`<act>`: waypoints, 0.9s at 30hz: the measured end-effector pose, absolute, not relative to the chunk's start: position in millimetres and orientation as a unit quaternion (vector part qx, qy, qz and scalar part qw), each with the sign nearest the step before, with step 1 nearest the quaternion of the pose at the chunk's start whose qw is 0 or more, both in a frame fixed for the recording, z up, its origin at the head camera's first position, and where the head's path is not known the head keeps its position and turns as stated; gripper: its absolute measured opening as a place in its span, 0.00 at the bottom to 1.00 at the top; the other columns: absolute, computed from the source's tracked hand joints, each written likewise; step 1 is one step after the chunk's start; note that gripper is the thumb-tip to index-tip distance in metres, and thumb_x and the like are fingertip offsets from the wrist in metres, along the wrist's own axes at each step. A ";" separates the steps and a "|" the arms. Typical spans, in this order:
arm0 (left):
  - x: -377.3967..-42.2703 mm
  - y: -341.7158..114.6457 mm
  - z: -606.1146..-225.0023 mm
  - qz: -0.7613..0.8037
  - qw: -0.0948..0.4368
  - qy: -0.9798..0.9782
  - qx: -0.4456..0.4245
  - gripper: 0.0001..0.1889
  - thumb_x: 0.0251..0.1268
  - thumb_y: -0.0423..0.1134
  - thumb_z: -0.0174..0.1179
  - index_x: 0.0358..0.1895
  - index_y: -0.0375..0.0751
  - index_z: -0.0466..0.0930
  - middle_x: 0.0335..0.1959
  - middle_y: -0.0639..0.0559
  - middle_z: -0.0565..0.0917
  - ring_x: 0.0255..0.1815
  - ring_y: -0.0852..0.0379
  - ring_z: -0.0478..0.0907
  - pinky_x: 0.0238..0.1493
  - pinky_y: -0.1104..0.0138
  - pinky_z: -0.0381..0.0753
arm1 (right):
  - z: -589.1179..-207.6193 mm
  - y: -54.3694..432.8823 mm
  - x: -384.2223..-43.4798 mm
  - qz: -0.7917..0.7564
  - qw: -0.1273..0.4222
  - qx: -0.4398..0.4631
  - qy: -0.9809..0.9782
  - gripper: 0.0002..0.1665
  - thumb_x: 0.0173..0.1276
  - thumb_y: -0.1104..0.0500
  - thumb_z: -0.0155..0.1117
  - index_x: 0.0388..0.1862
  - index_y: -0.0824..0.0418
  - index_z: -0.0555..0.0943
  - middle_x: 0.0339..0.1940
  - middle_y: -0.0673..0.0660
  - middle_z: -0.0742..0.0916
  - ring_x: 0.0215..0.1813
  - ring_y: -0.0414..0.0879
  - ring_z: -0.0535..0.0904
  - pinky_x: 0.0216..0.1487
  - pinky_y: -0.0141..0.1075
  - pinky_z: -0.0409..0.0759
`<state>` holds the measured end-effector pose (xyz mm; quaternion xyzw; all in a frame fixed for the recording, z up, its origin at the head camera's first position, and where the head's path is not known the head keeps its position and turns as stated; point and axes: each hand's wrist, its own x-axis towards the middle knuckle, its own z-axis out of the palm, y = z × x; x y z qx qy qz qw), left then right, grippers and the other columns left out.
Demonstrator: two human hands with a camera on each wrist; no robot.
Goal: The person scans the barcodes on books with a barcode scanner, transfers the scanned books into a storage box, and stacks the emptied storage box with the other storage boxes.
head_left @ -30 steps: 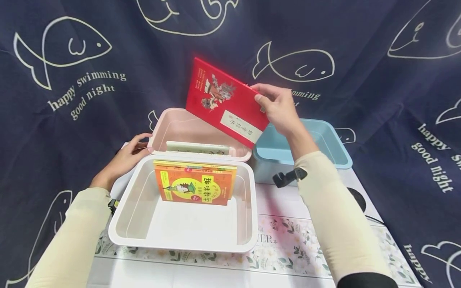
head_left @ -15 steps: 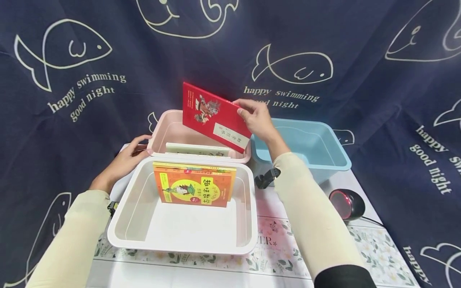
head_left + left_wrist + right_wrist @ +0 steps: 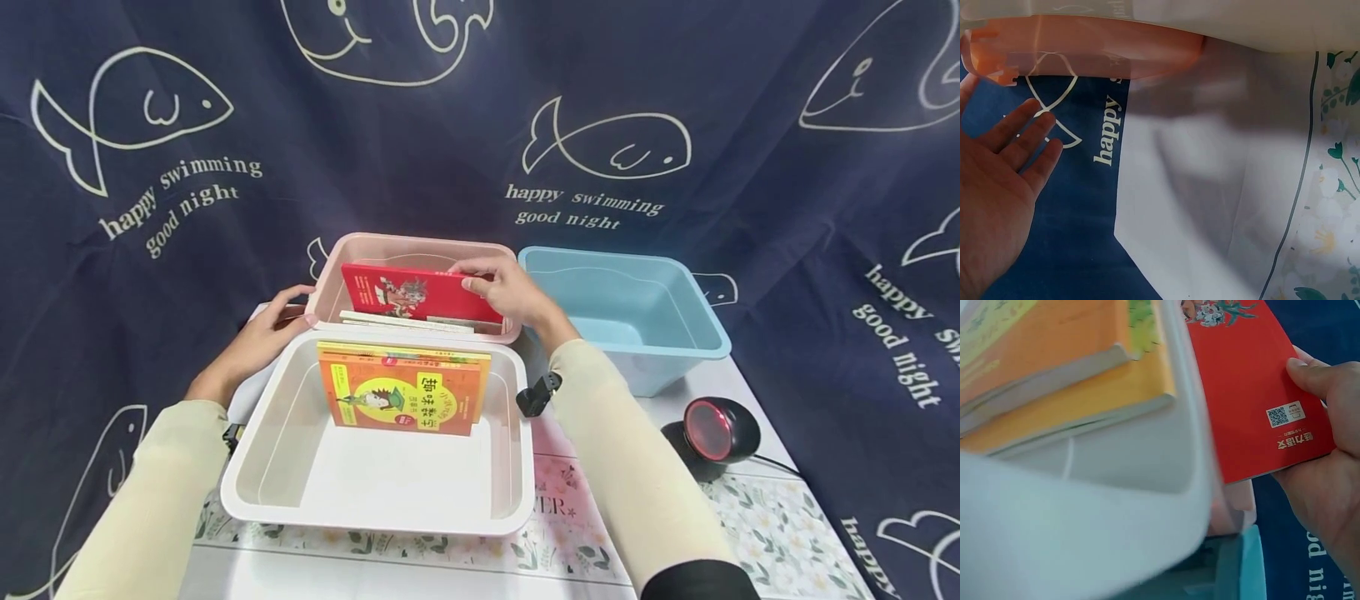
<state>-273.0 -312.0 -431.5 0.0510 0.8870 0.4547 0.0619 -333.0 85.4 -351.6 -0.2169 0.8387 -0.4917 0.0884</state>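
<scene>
Between thumb and fingers, my right hand (image 3: 510,292) pinches the upper right edge of a red book (image 3: 442,298). The book stands on its long edge, lowered partly into the pink bin (image 3: 420,242); its lower part is hidden. In the right wrist view, the red cover (image 3: 1254,394) shows a QR code near the thumb. My left hand (image 3: 258,346) touches the left end of the pink bin; the left wrist view shows that hand (image 3: 997,200) with fingers extended. Thin pale books (image 3: 408,323) stand in the pink bin, in front of the red one.
A white bin (image 3: 397,475) stands in front, with several orange and yellow books (image 3: 401,400) upright at its back. To the right is a blue bin (image 3: 611,308). A black round device (image 3: 720,429) with a red ring and cable sits near the table's right side.
My right hand has brought the red book down and left, from above the pink bin to partly inside it, and levelled its tilt. The left hand has stayed at the bin's end.
</scene>
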 end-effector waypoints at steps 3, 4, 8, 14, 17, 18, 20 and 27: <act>-272.8 -311.6 -432.1 0.458 0.060 0.885 0.057 0.35 0.79 0.58 0.52 0.82 0.61 0.50 0.79 0.30 0.63 0.78 0.28 0.64 0.69 0.33 0.71 | -356.5 82.3 -331.3 -0.489 0.096 -0.230 0.836 0.16 0.75 0.63 0.63 0.57 0.51 0.87 0.51 0.57 0.90 0.49 0.51 0.86 0.50 0.41 0.88; -273.0 -311.9 -432.2 0.460 0.060 0.884 0.057 0.35 0.79 0.58 0.53 0.82 0.61 0.50 0.79 0.30 0.63 0.78 0.28 0.64 0.69 0.33 0.71 | -357.6 81.5 -330.8 -0.489 0.098 -0.235 0.835 0.16 0.75 0.63 0.63 0.58 0.52 0.87 0.51 0.57 0.90 0.49 0.51 0.85 0.51 0.41 0.88; -273.7 -312.1 -432.5 0.460 0.060 0.884 0.051 0.35 0.79 0.58 0.52 0.82 0.61 0.51 0.79 0.30 0.63 0.78 0.28 0.64 0.69 0.34 0.71 | -361.9 77.7 -329.7 -0.489 0.103 -0.249 0.830 0.17 0.76 0.64 0.62 0.59 0.53 0.87 0.52 0.56 0.90 0.51 0.51 0.85 0.53 0.42 0.87; -273.2 -311.6 -433.1 0.455 0.062 0.887 0.047 0.35 0.79 0.58 0.52 0.82 0.61 0.50 0.80 0.31 0.63 0.78 0.29 0.64 0.69 0.34 0.72 | -371.0 67.2 -328.6 -0.473 0.121 -0.252 0.835 0.16 0.76 0.64 0.61 0.56 0.51 0.88 0.52 0.52 0.89 0.52 0.49 0.82 0.56 0.40 0.82; -271.5 -310.4 -432.6 0.456 0.062 0.886 0.050 0.35 0.79 0.58 0.52 0.83 0.61 0.50 0.80 0.31 0.63 0.78 0.28 0.63 0.69 0.33 0.71 | -377.8 61.4 -327.7 -0.467 0.143 -0.243 0.838 0.16 0.76 0.63 0.60 0.55 0.50 0.88 0.52 0.52 0.90 0.52 0.48 0.82 0.57 0.39 0.79; -271.4 -309.9 -432.5 0.457 0.063 0.886 0.051 0.36 0.79 0.58 0.52 0.83 0.61 0.50 0.80 0.31 0.63 0.78 0.28 0.63 0.69 0.33 0.71 | -379.9 60.1 -327.5 -0.465 0.151 -0.239 0.839 0.16 0.76 0.62 0.60 0.56 0.50 0.88 0.52 0.52 0.90 0.52 0.48 0.82 0.56 0.38 0.78; -271.0 -308.8 -432.0 0.457 0.065 0.886 0.052 0.36 0.79 0.59 0.52 0.83 0.61 0.49 0.80 0.31 0.62 0.78 0.28 0.63 0.69 0.33 0.71 | -383.6 58.7 -327.5 -0.459 0.160 -0.231 0.843 0.15 0.77 0.61 0.61 0.56 0.48 0.88 0.52 0.51 0.89 0.52 0.48 0.82 0.56 0.37 0.78; -272.1 -310.3 -431.3 0.457 0.066 0.886 0.046 0.37 0.77 0.64 0.51 0.82 0.64 0.50 0.80 0.33 0.62 0.79 0.29 0.62 0.68 0.34 0.72 | -387.8 57.7 -330.7 -0.456 0.172 -0.213 0.847 0.15 0.75 0.62 0.62 0.53 0.47 0.88 0.51 0.52 0.90 0.53 0.49 0.83 0.61 0.42 0.77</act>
